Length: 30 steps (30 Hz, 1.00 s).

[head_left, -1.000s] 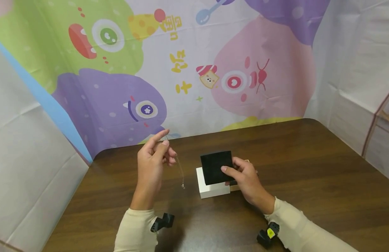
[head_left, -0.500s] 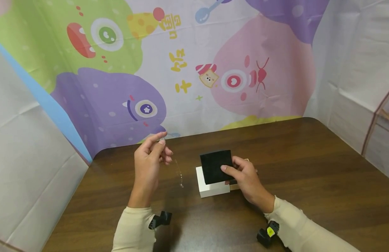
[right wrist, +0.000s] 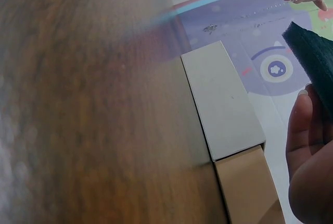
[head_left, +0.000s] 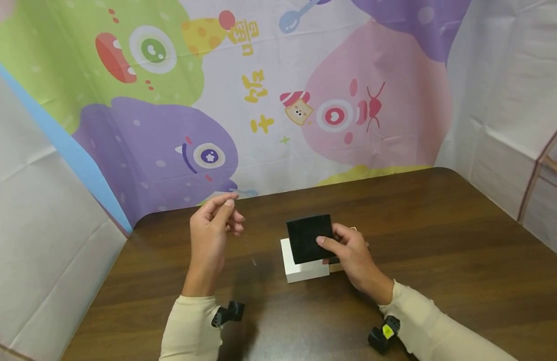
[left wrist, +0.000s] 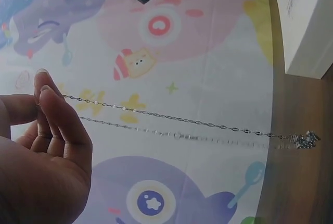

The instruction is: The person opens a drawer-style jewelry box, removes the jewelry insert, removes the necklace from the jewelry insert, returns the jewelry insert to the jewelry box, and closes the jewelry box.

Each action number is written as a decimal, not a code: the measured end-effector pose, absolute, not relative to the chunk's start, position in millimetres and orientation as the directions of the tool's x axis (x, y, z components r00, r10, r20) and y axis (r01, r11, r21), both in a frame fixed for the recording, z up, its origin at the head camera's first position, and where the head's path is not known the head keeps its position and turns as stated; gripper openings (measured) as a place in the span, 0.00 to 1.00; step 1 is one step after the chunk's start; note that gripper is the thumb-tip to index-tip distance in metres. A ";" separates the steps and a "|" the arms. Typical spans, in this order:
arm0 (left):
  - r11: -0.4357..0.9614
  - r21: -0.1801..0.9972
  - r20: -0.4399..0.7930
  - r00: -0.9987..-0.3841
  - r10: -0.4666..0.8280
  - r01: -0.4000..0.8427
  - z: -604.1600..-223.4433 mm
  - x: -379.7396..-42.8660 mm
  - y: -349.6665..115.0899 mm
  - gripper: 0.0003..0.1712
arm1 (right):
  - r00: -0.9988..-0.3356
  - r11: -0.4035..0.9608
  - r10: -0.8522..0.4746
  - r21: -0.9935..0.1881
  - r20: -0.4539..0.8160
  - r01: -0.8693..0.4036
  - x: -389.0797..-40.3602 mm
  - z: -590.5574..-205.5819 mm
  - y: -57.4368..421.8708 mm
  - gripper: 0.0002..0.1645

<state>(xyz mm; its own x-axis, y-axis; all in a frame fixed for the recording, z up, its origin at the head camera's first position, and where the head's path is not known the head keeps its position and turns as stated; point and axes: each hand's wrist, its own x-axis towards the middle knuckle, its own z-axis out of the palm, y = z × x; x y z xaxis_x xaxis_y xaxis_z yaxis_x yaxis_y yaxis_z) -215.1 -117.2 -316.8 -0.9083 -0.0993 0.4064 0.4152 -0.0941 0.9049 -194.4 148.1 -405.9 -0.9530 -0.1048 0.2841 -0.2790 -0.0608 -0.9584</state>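
Note:
In the left wrist view, my left hand point(head_left: 210, 228) pinches a thin silver necklace point(left wrist: 208, 123) between thumb and fingertips. Two strands of its chain hang down to a small glittering pendant point(left wrist: 307, 139). The chain is barely visible in the head view. My right hand point(head_left: 350, 255) grips a square black pad point(head_left: 307, 240) with a fuzzy surface, thumb on its near face and fingers behind it. Beneath the pad is a white box point(head_left: 305, 273), partly covered by it in the head view. The necklace hangs left of this box, over the table.
Right beside the white box sits a tan, open-looking box section point(right wrist: 250, 182), mostly behind my right hand in the head view. Everything is on a dark wooden table point(head_left: 440, 240). A cartoon-printed cloth point(head_left: 269, 165) hangs along the table's far edge.
My left hand has drifted slightly left and down, and the hanging necklace has shifted left with it. The right hand and black pad have hardly moved.

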 end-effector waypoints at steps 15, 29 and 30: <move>-0.008 0.913 0.401 -0.904 -0.147 0.407 -320.6 -218.7 -123.2 0.09 | -0.953 -0.045 -0.106 -0.959 0.283 -0.280 -194.9 -406.2 148.4 0.12; -0.003 0.910 0.408 -0.896 -0.174 0.414 -321.8 -220.3 -124.6 0.08 | -0.953 -0.047 -0.101 -0.959 0.284 -0.281 -194.8 -405.6 148.1 0.11; -0.004 0.911 0.406 -0.897 -0.174 0.413 -321.8 -220.4 -124.5 0.09 | -0.953 -0.047 -0.101 -0.958 0.285 -0.281 -194.8 -405.6 148.2 0.11</move>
<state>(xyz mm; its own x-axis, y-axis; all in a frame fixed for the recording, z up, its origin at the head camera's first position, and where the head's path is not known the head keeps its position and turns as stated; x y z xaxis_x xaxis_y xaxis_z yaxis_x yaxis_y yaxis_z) -220.4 -124.5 -321.8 -0.8971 -0.1737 0.4062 0.4131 -0.0043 0.9107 -194.8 148.2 -405.6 -0.9532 -0.1014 0.2847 -0.2812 -0.0474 -0.9585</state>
